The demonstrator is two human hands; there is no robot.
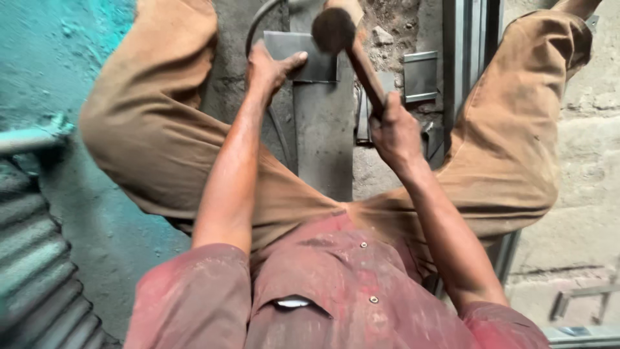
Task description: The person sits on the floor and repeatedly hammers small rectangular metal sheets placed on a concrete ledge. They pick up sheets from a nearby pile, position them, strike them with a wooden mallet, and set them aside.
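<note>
I look straight down at my own body, squatting in brown trousers and a dusty red shirt. My right hand point(395, 132) grips the wooden handle of a hammer point(333, 30), whose dark round head hangs over a small grey metal plate point(292, 48). My left hand point(270, 70) presses on that plate, thumb stretched across its near edge. The plate lies on the far end of a long flat steel bar point(323, 139) that runs between my knees on the ground.
Another bent metal piece point(420, 75) lies right of the bar beside a vertical steel channel point(466, 52). Corrugated sheet point(32, 258) and a pipe point(29, 138) sit at the left. The floor is rough concrete, with turquoise powder at top left.
</note>
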